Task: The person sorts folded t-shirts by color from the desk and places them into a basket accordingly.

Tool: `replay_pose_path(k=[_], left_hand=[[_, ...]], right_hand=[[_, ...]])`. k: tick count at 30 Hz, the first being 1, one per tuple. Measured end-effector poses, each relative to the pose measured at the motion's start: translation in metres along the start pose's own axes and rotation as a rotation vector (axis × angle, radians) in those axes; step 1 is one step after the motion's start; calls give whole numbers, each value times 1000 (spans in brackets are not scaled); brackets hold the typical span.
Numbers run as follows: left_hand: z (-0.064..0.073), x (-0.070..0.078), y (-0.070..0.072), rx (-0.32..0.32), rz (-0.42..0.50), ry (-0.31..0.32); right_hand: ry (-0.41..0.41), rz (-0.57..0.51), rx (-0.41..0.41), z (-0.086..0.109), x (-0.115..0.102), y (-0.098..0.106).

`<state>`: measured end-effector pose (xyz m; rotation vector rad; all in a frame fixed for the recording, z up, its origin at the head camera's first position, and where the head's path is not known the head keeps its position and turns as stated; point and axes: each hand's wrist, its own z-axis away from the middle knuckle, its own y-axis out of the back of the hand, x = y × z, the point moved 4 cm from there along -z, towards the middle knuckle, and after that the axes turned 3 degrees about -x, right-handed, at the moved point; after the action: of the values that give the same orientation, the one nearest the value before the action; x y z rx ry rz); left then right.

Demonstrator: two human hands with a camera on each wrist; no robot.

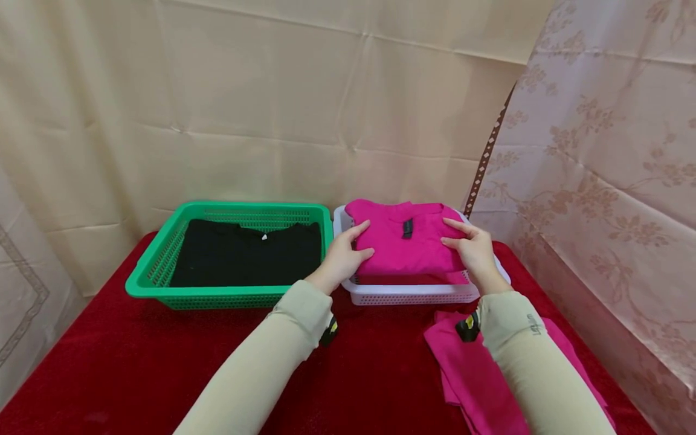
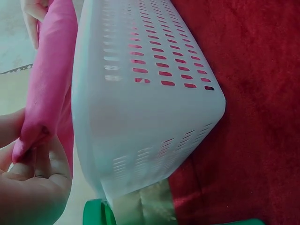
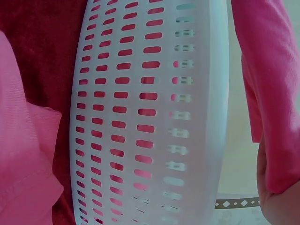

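Observation:
A folded pink shirt (image 1: 405,254) with a dark neck label is held over the white basket (image 1: 413,298). My left hand (image 1: 348,257) grips its left edge, thumb on top and fingers curled underneath, as the left wrist view shows on the pink cloth (image 2: 49,84). On the opposite edge my right hand (image 1: 472,251) pinches the shirt, with part of that hand (image 3: 281,206) beneath the fold in the right wrist view. The shirt's near edge stands above the basket's rim. What lies under it inside the basket is mostly hidden.
Left of the white basket stands a green basket (image 1: 217,294) with a folded black shirt (image 1: 244,260) in it. Another pink garment (image 1: 478,374) lies on the red tablecloth (image 1: 370,374) at the front right, partly under my right forearm. A beige curtain (image 1: 261,109) hangs behind.

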<state>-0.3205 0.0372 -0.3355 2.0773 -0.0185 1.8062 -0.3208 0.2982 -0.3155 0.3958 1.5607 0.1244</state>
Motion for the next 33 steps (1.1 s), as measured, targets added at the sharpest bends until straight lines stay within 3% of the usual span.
replay_pose_path(k=[4, 7, 11, 14, 23, 33], left_hand=[[-2, 0, -2, 4, -34, -5], [-3, -1, -2, 1, -113, -2], [-3, -5, 0, -7, -209, 34], [-2, -8, 2, -13, -215, 66], [2, -8, 3, -13, -191, 52], [13, 2, 4, -23, -111, 13]], right_hand=[[17, 25, 25, -4, 2, 0], [52, 103, 61, -8, 3, 0], [86, 230, 97, -10, 6, 0], [77, 274, 99, -7, 10, 1], [58, 224, 98, 0, 10, 4], [104, 104, 16, 17, -1, 4]])
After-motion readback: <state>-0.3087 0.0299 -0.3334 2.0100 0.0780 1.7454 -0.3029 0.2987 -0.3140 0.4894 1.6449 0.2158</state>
